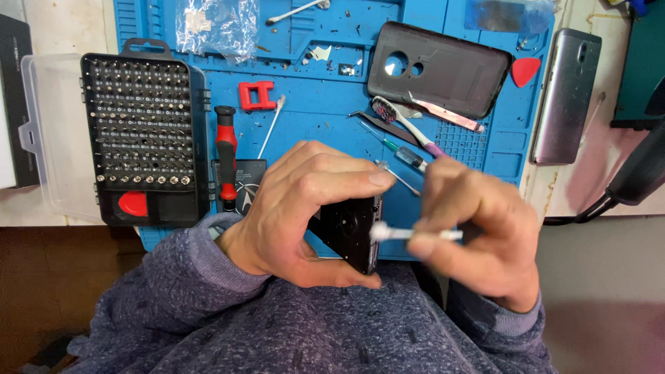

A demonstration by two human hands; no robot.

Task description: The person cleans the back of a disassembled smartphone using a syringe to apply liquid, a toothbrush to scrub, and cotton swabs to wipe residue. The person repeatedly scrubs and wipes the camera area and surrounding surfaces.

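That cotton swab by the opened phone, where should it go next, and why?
Probably a short stroke across the phone's inner face: the right hand has the cotton swab's tip right at its edge, while the left hand grips the phone.

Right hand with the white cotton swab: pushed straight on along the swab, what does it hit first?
Probably the small black phone body gripped by the left hand; the right hand aims the white cotton swab tip at its edge, contact unclear.

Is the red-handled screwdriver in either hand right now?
No. The red-handled screwdriver lies on the blue mat; the right hand holds a cotton swab.
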